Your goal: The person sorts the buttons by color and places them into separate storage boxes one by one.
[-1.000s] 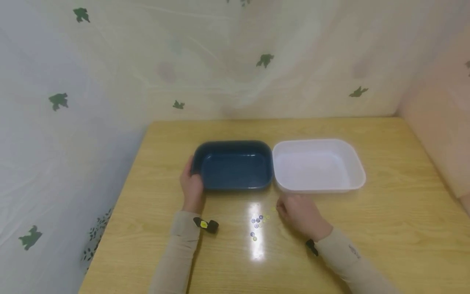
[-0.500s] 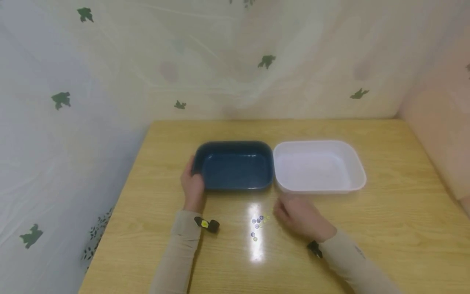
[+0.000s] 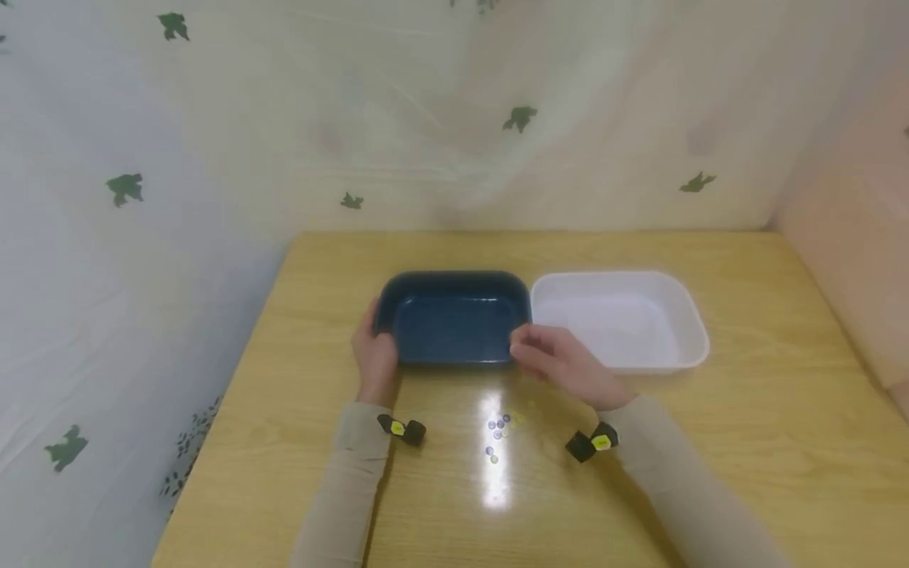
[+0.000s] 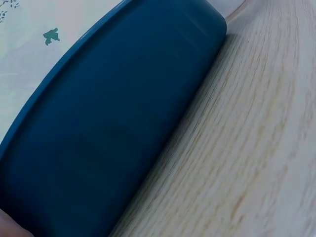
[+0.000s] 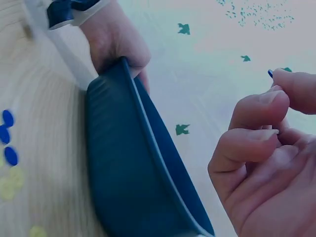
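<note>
"Any writing, from the left?"

"A yellow label (image 3: 398,428) on the left wrist's band, too small to read. The left hand (image 3: 374,367) grips the left end of the blue tray (image 3: 454,331), which sits toward the far edge of the table (image 3: 270,442), nearer its left edge than its right. The left wrist view adds the tray's plain outer wall."

"And the middle?"

"Loose blue discs (image 3: 499,424) and yellow discs (image 5: 16,176) lie on the table, on the near side of both trays."

"The right hand?"

"The right hand (image 3: 564,363) is at the blue tray's near right corner. From the head you can't tell what it has; the right wrist view shows finger and thumb pinching a small blue disc (image 5: 270,73). Its band's second yellow label (image 3: 603,442) is unreadable too."

"Farthest right?"

"The white tray (image 3: 618,323), just beside the blue one, also toward the table's far edge."
</note>
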`<act>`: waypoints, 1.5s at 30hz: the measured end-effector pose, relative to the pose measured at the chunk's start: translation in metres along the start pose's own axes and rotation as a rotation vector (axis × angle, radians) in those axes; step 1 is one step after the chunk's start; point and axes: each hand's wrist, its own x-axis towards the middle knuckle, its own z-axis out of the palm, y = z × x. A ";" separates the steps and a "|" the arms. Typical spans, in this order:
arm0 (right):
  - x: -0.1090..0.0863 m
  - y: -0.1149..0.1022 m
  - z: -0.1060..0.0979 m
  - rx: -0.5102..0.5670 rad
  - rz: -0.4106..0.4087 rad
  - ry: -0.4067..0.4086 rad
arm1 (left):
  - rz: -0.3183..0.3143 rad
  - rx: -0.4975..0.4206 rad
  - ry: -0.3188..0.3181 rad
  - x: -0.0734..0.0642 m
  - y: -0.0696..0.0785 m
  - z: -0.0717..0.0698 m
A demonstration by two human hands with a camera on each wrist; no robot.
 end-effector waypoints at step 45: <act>0.112 0.031 0.030 -0.848 0.257 -0.212 | 0.042 -0.021 0.002 0.004 -0.012 0.008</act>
